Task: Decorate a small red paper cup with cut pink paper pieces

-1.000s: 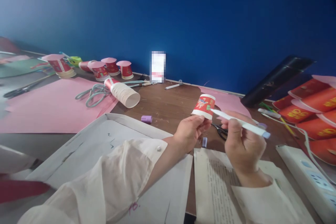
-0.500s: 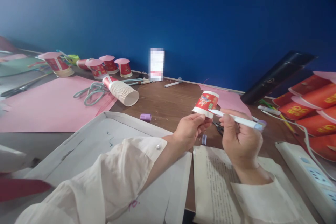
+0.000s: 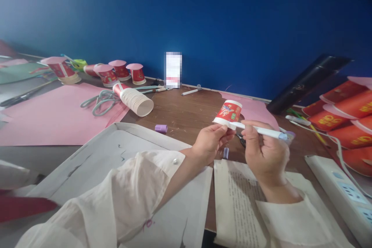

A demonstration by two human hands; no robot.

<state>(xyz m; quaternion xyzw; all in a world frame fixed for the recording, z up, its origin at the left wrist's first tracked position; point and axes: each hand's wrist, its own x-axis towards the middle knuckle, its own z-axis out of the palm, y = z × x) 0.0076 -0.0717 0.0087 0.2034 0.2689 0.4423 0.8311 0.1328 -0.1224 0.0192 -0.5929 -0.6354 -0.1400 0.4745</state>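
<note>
Fingers of the left hand (image 3: 209, 144) pinch the little red cup (image 3: 228, 113) by its rim, holding it up over the table (image 3: 186, 112). The right hand (image 3: 263, 154) grips a white pen (image 3: 258, 130), its tip touching the cup's rim.

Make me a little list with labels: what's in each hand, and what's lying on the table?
Left hand: the left hand pinches a small red printed paper cup at its white lower edge.
Right hand: the right hand holds a white marker pen, tip at the cup.
Table: brown wooden table.
Lying there: sideways stack of white paper cups, small purple cap, pink paper sheet, white power strip.
</note>
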